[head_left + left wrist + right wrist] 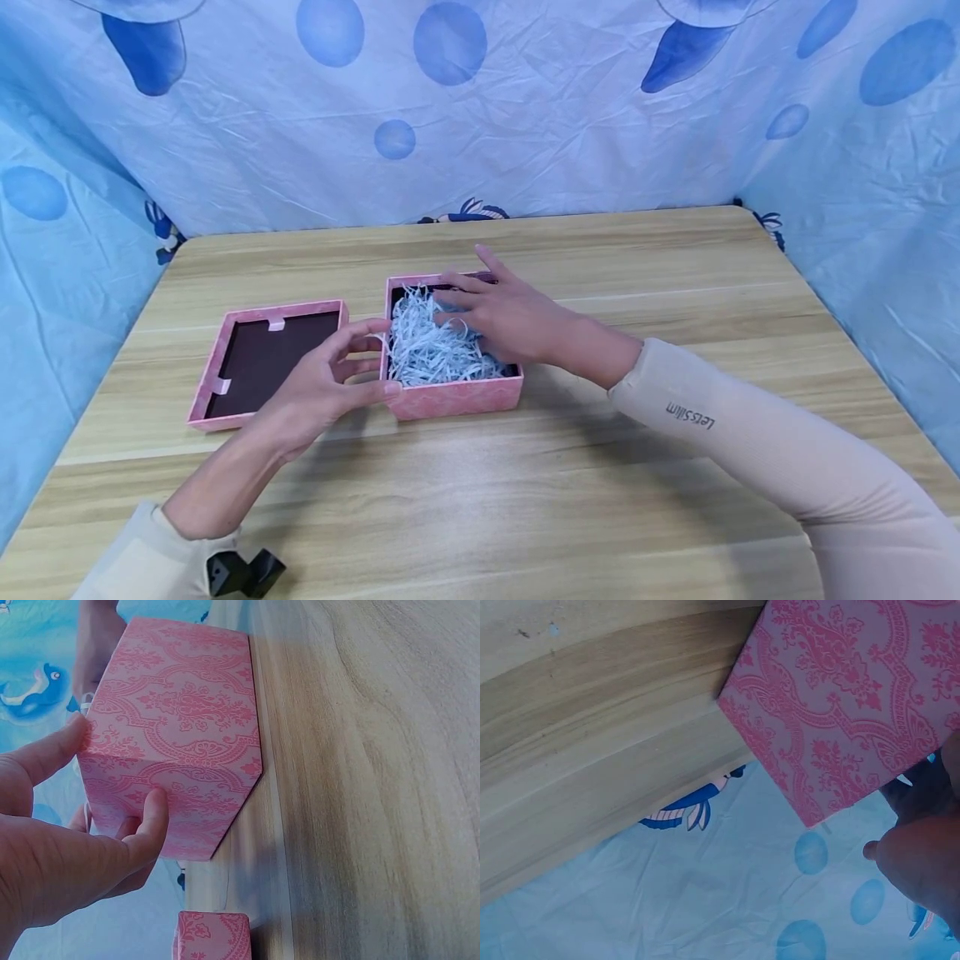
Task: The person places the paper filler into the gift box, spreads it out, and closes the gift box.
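Note:
A pink patterned box stands open mid-table, filled with pale blue shredded paper. My left hand grips the box's near left corner, thumb on the front wall and fingers against the left wall. In the left wrist view the thumb and a finger of that left hand pinch the pink box. My right hand lies flat on the paper with straight, spread fingers. The right wrist view shows the box's wall and part of the right hand. The pink lid lies upside down left of the box.
The wooden table is ringed on three sides by a blue patterned cloth. A black wrist mount shows at my left sleeve. The lid's corner appears below the box in the left wrist view.

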A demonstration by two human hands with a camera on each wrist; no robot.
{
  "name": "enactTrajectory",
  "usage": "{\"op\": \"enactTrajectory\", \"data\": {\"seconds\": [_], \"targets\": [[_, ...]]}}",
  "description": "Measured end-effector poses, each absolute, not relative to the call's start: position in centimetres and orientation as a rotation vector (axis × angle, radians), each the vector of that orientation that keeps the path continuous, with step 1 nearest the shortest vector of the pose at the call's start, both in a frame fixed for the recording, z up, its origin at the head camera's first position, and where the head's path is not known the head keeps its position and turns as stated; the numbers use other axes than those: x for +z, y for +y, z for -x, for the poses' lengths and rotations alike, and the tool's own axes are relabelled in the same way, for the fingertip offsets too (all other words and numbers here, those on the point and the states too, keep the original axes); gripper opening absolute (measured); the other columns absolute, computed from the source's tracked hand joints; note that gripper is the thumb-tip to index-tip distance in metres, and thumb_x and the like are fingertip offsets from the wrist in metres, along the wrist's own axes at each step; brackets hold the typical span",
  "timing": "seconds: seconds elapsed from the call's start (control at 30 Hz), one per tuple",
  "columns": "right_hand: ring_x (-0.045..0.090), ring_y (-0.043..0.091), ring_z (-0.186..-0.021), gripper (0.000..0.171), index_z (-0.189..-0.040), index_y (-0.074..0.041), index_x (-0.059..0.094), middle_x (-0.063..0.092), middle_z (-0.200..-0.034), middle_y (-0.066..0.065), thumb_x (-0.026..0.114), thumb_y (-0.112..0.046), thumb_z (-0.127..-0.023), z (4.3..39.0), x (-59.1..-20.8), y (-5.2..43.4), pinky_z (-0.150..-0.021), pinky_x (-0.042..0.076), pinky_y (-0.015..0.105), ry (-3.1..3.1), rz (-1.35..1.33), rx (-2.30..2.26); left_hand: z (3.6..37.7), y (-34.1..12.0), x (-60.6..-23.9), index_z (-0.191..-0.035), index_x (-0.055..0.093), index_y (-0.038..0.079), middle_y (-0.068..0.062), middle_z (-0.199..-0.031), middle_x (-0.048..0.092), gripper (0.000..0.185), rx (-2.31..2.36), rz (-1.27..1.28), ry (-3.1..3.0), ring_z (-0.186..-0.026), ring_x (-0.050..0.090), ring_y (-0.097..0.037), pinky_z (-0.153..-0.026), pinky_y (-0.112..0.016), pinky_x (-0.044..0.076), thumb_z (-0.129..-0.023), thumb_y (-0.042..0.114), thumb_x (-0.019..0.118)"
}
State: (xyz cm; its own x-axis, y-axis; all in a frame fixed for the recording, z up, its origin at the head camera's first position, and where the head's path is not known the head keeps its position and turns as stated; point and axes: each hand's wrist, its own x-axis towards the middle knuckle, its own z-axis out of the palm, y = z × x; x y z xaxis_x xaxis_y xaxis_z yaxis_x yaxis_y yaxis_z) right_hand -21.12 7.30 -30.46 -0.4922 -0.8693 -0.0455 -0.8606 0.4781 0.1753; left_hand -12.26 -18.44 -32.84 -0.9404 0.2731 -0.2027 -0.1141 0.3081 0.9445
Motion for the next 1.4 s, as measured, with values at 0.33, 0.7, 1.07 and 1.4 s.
{"op": "enactTrajectory", "data": {"seconds": [0.33,0.7,1.07,1.4], "targets": [[0.028,0.022,-0.142,0.045,-0.136,-0.019,0.056,0.047,-0.145,0.004,0.055,-0.011,-0.092,20.4,-29.2,7.1,-0.111,-0.016,0.053,-2.764,-1.559,-0.048,12.2,-18.4,-32.9,-0.145,0.038,0.02,-0.013,-0.133,0.044,0.073,1.663,-0.142,2.264,-0.126,0.047,-0.032,-0.087,-0.026,0.051,-0.083,0.017,0.077],[0.034,0.024,-0.139,0.048,-0.142,-0.016,0.048,0.04,-0.15,0.008,0.06,-0.025,-0.096,18.7,-28.5,4.0,-0.113,0.028,0.038,-2.76,-1.653,0.137,12.2,-18.5,-32.9,-0.145,0.038,0.02,-0.012,-0.135,0.042,0.072,1.676,-0.15,2.245,-0.127,0.046,-0.033,-0.087,-0.025,0.051,-0.084,0.019,0.076],[0.025,0.026,-0.144,0.048,-0.146,-0.032,0.041,0.027,-0.157,0.001,0.052,-0.025,-0.1,18.9,-29.7,4.1,-0.113,0.024,0.043,-2.964,-1.694,-0.153,12.2,-18.5,-32.8,-0.146,0.037,0.019,-0.013,-0.135,0.043,0.075,1.664,-0.157,2.262,-0.126,0.047,-0.033,-0.087,-0.025,0.051,-0.083,0.02,0.077],[0.035,0.024,-0.139,0.033,-0.131,-0.021,0.06,0.041,-0.15,0.005,0.051,-0.025,-0.1,20.0,-30.3,4.5,-0.112,0.029,0.044,-3.007,-1.708,-0.21,12.2,-18.4,-32.8,-0.146,0.037,0.019,-0.012,-0.137,0.042,0.075,1.657,-0.142,2.272,-0.127,0.046,-0.033,-0.088,-0.025,0.05,-0.082,0.021,0.077]]}}
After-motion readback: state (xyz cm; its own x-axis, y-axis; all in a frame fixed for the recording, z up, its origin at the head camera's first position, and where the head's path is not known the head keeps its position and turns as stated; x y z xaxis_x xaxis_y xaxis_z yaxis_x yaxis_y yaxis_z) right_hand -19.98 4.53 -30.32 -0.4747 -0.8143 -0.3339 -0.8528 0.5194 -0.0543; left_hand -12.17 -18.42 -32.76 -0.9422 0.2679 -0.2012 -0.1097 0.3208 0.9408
